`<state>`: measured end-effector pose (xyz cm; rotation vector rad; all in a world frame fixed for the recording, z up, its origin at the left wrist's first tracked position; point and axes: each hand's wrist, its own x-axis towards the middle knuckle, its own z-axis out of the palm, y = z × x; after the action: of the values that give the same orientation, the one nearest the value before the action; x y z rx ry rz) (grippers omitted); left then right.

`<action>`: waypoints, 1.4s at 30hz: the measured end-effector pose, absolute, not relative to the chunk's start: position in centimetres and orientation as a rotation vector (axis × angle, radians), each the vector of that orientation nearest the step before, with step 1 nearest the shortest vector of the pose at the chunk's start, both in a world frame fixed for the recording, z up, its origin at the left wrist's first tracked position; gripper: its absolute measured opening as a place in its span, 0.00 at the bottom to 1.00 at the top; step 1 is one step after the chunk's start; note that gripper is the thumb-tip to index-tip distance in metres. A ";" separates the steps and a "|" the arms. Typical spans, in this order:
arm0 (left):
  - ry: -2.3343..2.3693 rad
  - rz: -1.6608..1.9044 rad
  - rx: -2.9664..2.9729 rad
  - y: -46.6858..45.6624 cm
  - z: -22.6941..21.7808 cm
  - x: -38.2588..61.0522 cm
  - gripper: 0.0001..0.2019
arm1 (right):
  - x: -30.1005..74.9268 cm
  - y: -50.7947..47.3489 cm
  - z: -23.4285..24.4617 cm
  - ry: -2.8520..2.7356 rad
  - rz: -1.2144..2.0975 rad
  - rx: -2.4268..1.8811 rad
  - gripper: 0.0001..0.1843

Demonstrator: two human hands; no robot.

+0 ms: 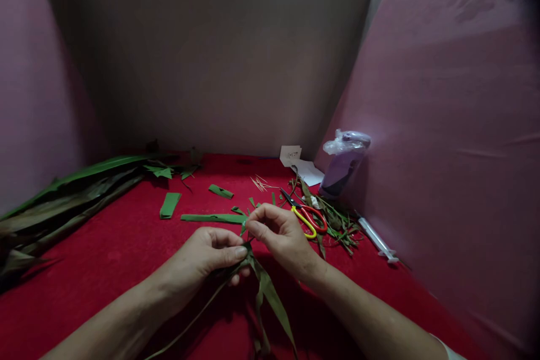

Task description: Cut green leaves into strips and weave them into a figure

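Both my hands meet over the red cloth near the middle of the view. My left hand (208,256) is closed, pinching a bundle of green leaf strips (270,295) whose loose ends trail down toward me. My right hand (280,233) is closed too, its thumb and fingers pinching the upper tip of the same leaf strip just beside the left thumb. Just right of that hand lie scissors (307,216) with red and yellow handles.
A red cloth (113,247) covers the table. Long green and dried leaves (63,197) pile at the left. Cut leaf pieces (211,217), toothpicks (260,183), paper slips (295,160), a purple wrapped bottle (343,163), leaf scraps (337,222) and a white syringe (377,241) lie behind. Cardboard and pink walls enclose the space.
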<state>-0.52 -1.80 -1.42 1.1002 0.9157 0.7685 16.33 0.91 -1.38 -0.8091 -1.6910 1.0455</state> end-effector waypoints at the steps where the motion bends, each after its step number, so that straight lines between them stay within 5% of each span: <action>1: 0.916 0.767 1.099 -1.8 -1.4 -0.5 0.09 | 16.3 0.9 -1.4 -1.685 1.048 -0.817 0.07; 37: 0.914 0.734 1.097 -1.7 -2.0 -0.2 0.09 | 16.5 1.0 -1.4 -1.758 1.002 -0.899 0.05; 42: 0.912 0.799 1.061 -1.7 -1.7 -0.2 0.09 | 16.6 1.1 -0.9 -1.687 1.017 -0.829 0.11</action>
<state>-0.20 -1.67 -1.68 1.0611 0.9119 0.7990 16.55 1.05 -0.93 -0.8291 -1.6874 1.0169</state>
